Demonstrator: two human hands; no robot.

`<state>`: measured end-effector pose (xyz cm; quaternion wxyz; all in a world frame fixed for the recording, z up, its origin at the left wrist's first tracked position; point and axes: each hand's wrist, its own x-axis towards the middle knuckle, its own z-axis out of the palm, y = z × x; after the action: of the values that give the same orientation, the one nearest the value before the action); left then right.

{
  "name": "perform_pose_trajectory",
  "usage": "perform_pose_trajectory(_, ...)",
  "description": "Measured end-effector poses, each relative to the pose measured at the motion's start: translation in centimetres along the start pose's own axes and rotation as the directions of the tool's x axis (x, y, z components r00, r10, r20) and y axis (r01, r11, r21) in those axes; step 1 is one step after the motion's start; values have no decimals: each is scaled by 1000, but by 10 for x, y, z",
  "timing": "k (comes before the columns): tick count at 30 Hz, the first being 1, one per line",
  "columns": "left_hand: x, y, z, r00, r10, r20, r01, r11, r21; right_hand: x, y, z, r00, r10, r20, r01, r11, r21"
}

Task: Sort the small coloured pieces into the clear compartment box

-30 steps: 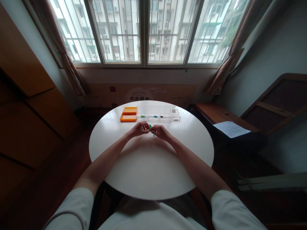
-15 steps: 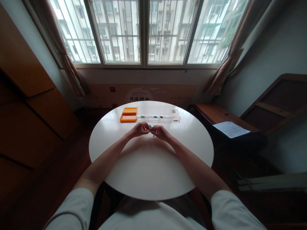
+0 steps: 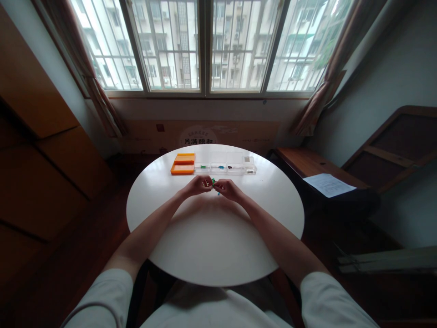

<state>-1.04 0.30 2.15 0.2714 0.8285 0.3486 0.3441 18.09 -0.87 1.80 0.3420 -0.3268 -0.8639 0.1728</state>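
Both of my hands meet over the far half of a round white table (image 3: 215, 237). My left hand (image 3: 199, 185) and my right hand (image 3: 228, 188) are closed in pinches on a small green piece (image 3: 213, 181) held between their fingertips. A bit of blue shows just under the right fingers; its shape is too small to make out. Beyond the hands lies a clear compartment box (image 3: 226, 163) with small coloured bits in its cells, and an orange tray (image 3: 183, 163) adjoins its left end.
A barred window fills the wall behind the table, with curtains at both sides. A wooden cabinet stands at the left. To the right is a low wooden bench with a sheet of paper (image 3: 328, 184) on it. A cardboard box leans under the window.
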Motion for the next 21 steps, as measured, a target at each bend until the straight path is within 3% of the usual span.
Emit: perform_pose_trajectory(21,0,-1,2,1000,-17,-24,17,1000,16,0,0,0,1000,9,5,-9,1000,-19)
